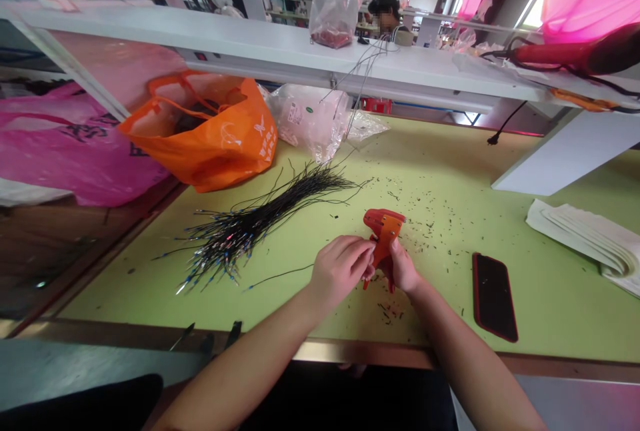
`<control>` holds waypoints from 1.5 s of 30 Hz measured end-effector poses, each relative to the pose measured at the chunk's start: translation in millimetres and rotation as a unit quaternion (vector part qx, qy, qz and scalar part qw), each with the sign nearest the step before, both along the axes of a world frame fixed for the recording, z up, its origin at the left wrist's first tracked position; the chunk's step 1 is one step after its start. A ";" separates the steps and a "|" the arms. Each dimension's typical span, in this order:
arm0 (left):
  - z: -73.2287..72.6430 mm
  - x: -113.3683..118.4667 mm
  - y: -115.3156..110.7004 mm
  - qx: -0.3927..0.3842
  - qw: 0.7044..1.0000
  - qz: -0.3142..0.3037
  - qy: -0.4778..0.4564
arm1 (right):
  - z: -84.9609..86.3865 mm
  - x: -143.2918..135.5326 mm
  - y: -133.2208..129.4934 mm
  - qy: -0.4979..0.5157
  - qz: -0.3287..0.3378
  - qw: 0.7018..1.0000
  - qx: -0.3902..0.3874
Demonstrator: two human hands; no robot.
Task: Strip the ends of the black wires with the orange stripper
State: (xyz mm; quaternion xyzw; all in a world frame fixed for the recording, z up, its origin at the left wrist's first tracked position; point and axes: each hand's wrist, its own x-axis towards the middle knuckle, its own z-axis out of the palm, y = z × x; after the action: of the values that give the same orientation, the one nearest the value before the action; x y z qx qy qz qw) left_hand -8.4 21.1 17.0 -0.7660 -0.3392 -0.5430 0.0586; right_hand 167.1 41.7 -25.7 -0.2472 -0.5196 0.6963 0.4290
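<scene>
Head view: I've got both hands meeting right of center, over the green desk (550, 284). My right hand (406, 270) has its grip wrapped on the orange-red tool (386, 231), thumb along the near side, tool head angled up and handles pointing down at the desk edge. My left hand (343, 264) comes in from the other side, grip pinched together on a single dark wire (280, 276) right against the tool. The loose end of that wire trails out leftward over the desk; the pinched bit is hidden by my fingers, so can't tell exactly how it sits in there.

Left of the hands there's a messy bundle of black wires (280, 211) lying diagonally, blue and silvery bits at the lower-left ends. Little black scraps (430, 224) are scattered around the tool, mostly above and to the right. The phone (495, 296) lies dark side up to the right, with a folded pale stack (590, 238) past it at the right edge. Orange bag (220, 144) is upper left, with clear plastic bags (315, 118) just beside it. Another person (385, 11) shows beyond the white shelf (225, 44), top of the frame.
</scene>
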 end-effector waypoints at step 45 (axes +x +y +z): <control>0.2 -2.0 -0.3 -0.021 1.000 0.005 -0.017 | 8.7 -2.9 2.5 0.006 0.048 0.999 -0.010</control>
State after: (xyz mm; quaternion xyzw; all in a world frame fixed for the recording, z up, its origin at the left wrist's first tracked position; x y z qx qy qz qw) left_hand -10.4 20.8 17.2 -0.7560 -0.3553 -0.5483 0.0394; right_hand 164.2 44.1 -17.0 -0.2222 -0.5211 0.7229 0.3955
